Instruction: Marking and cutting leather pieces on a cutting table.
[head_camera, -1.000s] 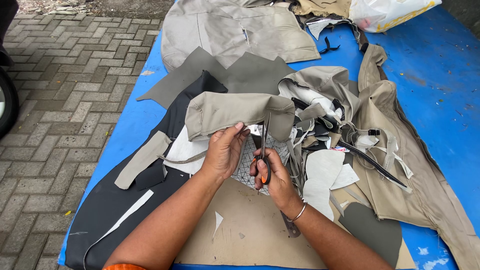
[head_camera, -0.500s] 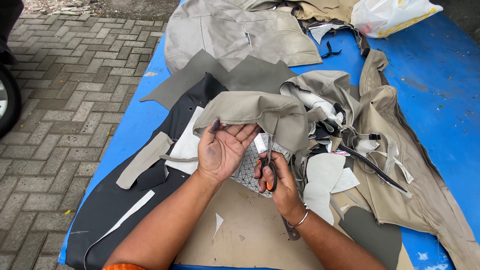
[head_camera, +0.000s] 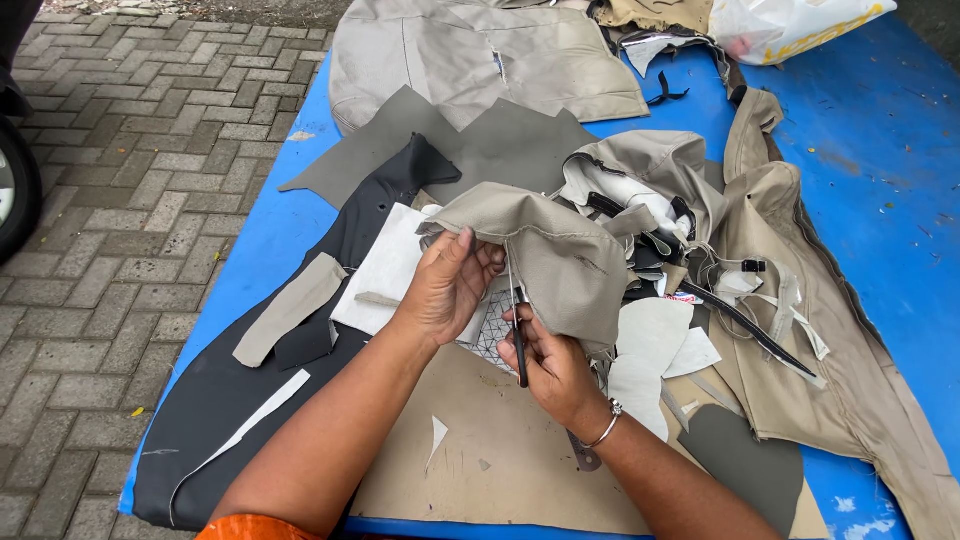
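Left hand: beige cover is being gripped at its seam.
Right hand: scissors are being clasped.
Far right corner: white plastic bag is lying on the blue tabletop.

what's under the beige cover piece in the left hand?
Under the beige cover piece: white quilted sheet and scissors in the right hand. Anything further under the fold is hidden.

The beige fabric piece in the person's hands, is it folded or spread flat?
Folded. The beige fabric piece is bunched and doubled over, its edge pinched by the left hand, while the right hand works scissors at it.
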